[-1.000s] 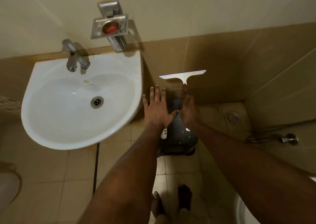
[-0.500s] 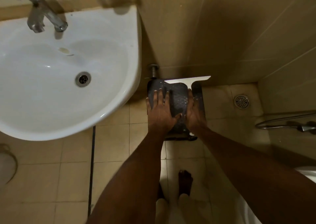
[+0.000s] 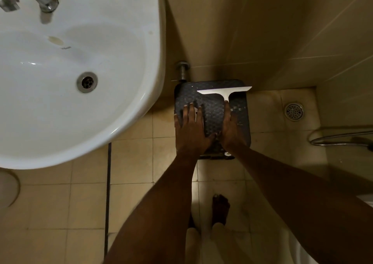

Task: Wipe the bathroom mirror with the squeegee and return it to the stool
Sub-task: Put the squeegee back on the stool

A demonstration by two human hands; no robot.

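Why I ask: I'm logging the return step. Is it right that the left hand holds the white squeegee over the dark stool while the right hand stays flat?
Not quite: the head view shows the right hand holding the white squeegee over the dark stool; the left hand is the flat one.

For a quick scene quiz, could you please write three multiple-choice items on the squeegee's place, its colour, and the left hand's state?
1. Where is the squeegee?
A. over the stool
B. in the sink
C. on the floor drain

2. What colour is the squeegee?
A. red
B. white
C. black

3. How is the left hand?
A. gripping the tap
B. clenched in a fist
C. flat, fingers straight

Answers: 1 A, the right hand holds it above the stool top; 2 B, its blade and handle are white; 3 C, its fingers lie spread over the stool.
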